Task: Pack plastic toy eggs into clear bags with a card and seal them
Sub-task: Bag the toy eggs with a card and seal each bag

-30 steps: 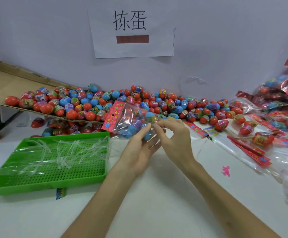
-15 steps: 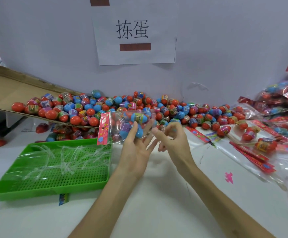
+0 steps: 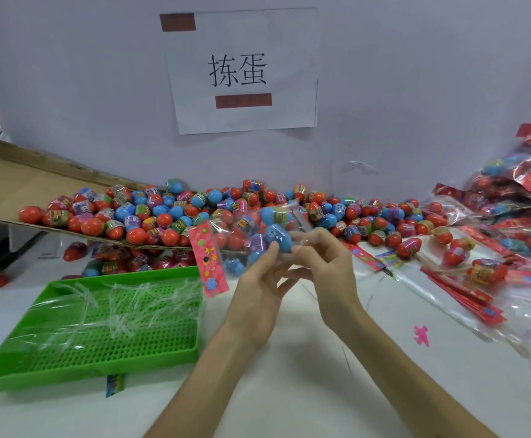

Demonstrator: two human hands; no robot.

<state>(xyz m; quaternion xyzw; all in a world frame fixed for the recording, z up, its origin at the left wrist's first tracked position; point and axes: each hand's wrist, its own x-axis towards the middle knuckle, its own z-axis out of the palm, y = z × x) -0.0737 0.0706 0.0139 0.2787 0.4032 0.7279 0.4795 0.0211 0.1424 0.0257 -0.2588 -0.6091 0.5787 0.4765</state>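
Your right hand (image 3: 327, 270) pinches the open end of the clear bag (image 3: 245, 229), and your left hand (image 3: 257, 298) holds that end from below. The bag hangs over the middle of the table (image 3: 289, 390). It lies sideways, stretching left from your hands, with the card (image 3: 208, 257) at its far end. I think you seal it next, just where your right hand pinches.

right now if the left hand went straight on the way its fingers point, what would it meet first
The clear bag of eggs that the left hand holds; beyond it, probably the loose egg pile, though depth is unclear.
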